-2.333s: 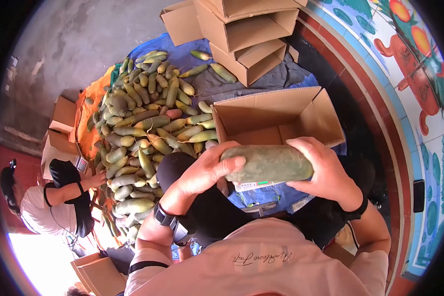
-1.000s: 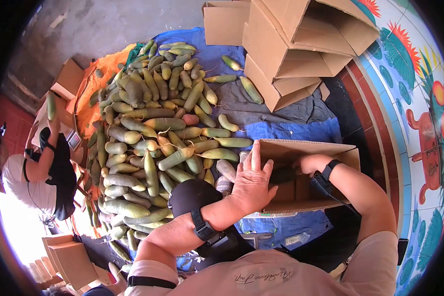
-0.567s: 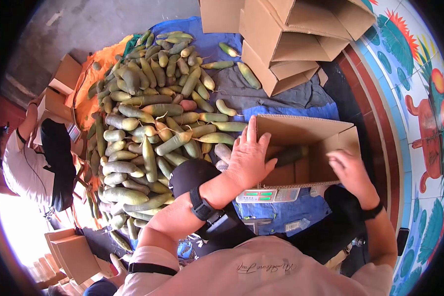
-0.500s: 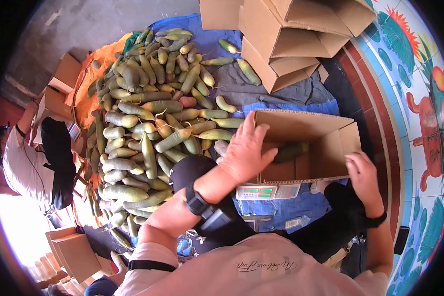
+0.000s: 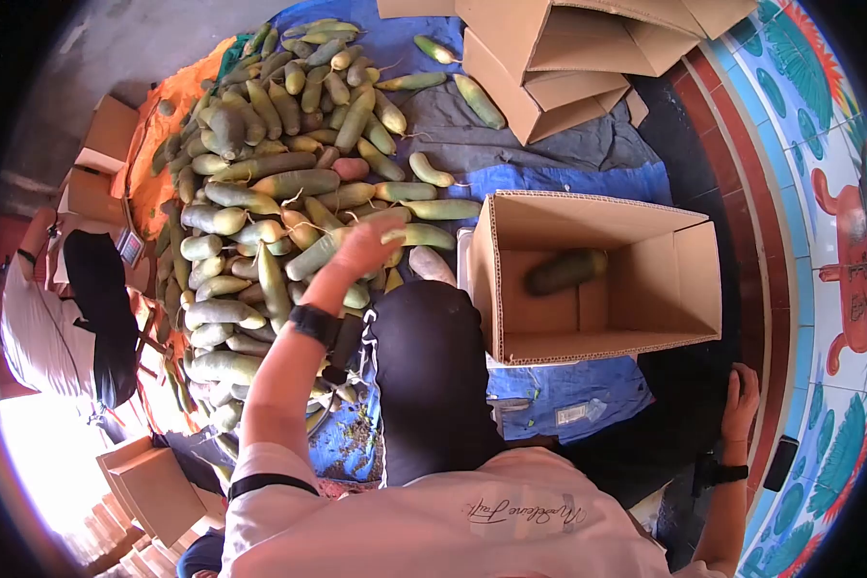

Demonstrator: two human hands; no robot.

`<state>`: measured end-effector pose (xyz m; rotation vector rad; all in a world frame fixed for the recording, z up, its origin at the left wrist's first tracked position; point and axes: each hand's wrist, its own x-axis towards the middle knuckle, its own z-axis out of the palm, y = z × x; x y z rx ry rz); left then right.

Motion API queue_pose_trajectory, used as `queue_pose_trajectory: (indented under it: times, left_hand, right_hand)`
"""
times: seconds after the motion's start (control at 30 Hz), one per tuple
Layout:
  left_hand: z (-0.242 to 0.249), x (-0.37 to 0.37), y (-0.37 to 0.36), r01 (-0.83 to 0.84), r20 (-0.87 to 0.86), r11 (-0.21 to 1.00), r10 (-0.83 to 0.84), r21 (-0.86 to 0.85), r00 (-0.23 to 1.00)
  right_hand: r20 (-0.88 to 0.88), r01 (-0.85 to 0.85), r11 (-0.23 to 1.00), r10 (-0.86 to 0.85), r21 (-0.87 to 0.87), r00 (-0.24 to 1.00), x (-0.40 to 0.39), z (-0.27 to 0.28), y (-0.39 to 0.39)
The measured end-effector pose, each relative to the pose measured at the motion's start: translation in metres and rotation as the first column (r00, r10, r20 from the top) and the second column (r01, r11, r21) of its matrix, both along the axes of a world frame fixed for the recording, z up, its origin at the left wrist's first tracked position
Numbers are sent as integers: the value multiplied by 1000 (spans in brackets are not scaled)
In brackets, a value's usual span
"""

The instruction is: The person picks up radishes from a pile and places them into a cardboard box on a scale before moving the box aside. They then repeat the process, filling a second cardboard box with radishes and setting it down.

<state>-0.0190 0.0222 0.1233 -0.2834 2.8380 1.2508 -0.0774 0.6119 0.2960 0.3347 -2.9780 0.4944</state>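
My left hand [image 5: 364,247] is over the pile of green radishes [image 5: 299,183], its fingers stretched out and slightly blurred. Its fingertips lie against a pale green radish [image 5: 426,236]; no grip on it shows. Off to the right, my right hand [image 5: 739,405] rests by my dark-clothed leg with its fingers extended, holding nothing. Between the hands stands an open cardboard box [image 5: 602,345]. One dark green radish [image 5: 565,272] lies on its bottom. A light-coloured edge of the scale [image 5: 463,265] shows beneath the box.
Stacked open cartons [image 5: 588,58] stand beyond the box. A blue tarp [image 5: 588,183] lies under the radishes and box. At the left another person [image 5: 53,318] works near more cartons [image 5: 106,144]. A painted tile wall [image 5: 838,241] borders the right side.
My left hand has left the box's near-left edge and moved left onto the radishes. My right hand has let go of the box's right side and dropped lower. The scale's display is now covered.
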Motion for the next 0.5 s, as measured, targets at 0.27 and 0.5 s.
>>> queue_pose_trajectory:
  times: [0.27, 0.5]
  left_hand:
    - [-140, -22, 23, 395, 277, 901, -339, -179, 899]
    - [-164, -26, 42, 587, 286, 682, -513, -436, 809]
  right_hand:
    - [35, 37, 997, -39, 66, 999, -6, 1, -1]
    - [160, 125, 992, -128, 27, 979, -11, 3, 6]
